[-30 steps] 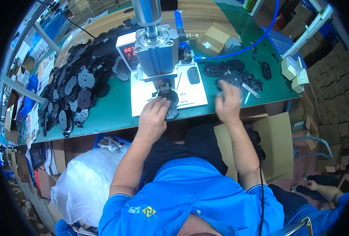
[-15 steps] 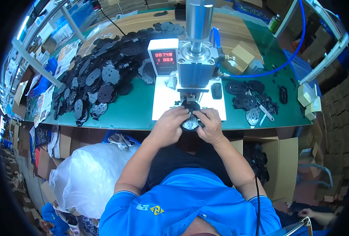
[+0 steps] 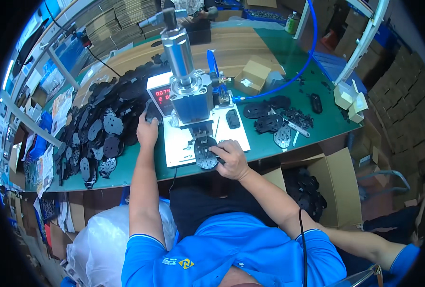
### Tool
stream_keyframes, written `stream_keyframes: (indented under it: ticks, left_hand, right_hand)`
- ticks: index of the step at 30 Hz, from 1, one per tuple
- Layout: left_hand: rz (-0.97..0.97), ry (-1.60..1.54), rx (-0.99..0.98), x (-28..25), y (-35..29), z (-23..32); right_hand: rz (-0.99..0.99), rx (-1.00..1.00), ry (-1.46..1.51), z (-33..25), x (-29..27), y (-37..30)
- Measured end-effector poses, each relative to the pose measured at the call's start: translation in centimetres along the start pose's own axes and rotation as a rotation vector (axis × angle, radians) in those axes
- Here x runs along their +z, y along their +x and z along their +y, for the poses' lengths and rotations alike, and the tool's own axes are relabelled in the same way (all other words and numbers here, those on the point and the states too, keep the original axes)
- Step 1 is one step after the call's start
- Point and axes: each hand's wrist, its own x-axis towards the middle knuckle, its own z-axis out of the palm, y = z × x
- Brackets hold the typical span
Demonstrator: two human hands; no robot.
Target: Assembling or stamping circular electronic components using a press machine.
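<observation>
One dark, oval, flat plastic plate (image 3: 205,157) lies on the front of the white rectangular base (image 3: 175,155) before you. Its long axis points away from your body: the near end projects past the base's front edge, and the far end sits beneath the silver cylindrical press (image 3: 189,103). Your right hand (image 3: 232,160) is partly curled, fingertips at the oval plate's right side; whether it grips or only steadies cannot be determined. Farther left, your left hand (image 3: 148,130) reaches forward, fingers close together, at a second dark flat plate (image 3: 153,111) beside the white display box (image 3: 159,91); its hold cannot be determined.

Both plates are at the green tabletop (image 3: 323,122). To your left is a heap of overlapping black and grey plates (image 3: 95,130); to your right, loose dark plates (image 3: 258,110). Farther back stand an open tan cardboard carton (image 3: 254,74) and a wood-grain board (image 3: 243,43). Beyond the table are a co-worker's forearms and stacked brown cardboard (image 3: 135,15).
</observation>
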Motion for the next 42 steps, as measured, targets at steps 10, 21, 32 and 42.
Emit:
stream_keyframes:
  ticks: [10,21,32,42]
  left_hand:
    - [-0.009,-0.042,-0.005,-6.3,-10.6,-0.6]
    - [0.277,0.172,0.334,-4.4,-13.5,-6.8]
    - [-0.040,0.287,0.469,-9.4,-21.1,-4.7]
    - [0.037,0.156,0.507,-10.2,-22.2,-6.8]
  right_hand:
    - [-0.011,0.010,-0.002,0.2,-0.2,-0.2]
    - [-0.021,-0.025,0.033,0.1,0.1,-0.1]
    - [-0.008,-0.002,0.021,0.0,0.5,-0.2]
    - [0.014,0.006,0.035,-0.2,0.0,0.2]
